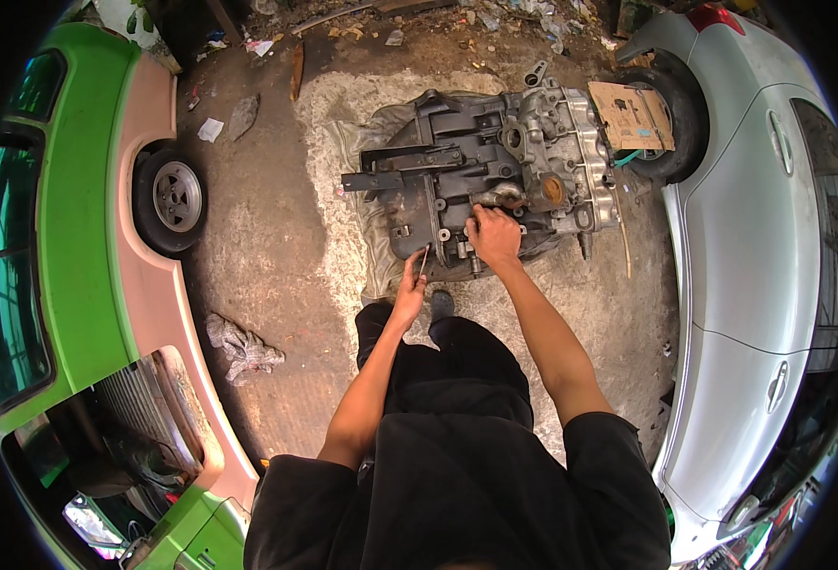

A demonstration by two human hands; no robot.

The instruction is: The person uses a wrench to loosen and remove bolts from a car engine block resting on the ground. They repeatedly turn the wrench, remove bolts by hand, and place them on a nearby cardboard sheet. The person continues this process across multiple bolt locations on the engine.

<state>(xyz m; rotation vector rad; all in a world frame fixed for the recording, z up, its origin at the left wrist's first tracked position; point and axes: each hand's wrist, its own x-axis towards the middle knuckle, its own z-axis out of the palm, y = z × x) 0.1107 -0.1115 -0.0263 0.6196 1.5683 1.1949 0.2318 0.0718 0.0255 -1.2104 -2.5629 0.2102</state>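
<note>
Left hand (pixel 410 293) pinches thin rod-like tool (pixel 425 261) at near edge of dark-grey and silver metal engine (pixel 485 171), which lies on crumpled grey-beige sheet (pixel 378 273), probably against grit; right hand (pixel 497 236) on top, can't tell its grip.

left grip (pixel 411 289) apparently pinched, right grip (pixel 495 235) palm down, arms (pixel 554 344) extended

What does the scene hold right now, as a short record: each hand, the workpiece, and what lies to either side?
Left hand: holding a thin tool at the near edge of the engine
Right hand: fingers touching the engine; whether they grip a part is unclear
Workpiece: engine lying on a crumpled sheet
Left side: green-and-pink vehicle, crumpled cloth
Right side: silver car, cardboard piece by its wheel
</note>
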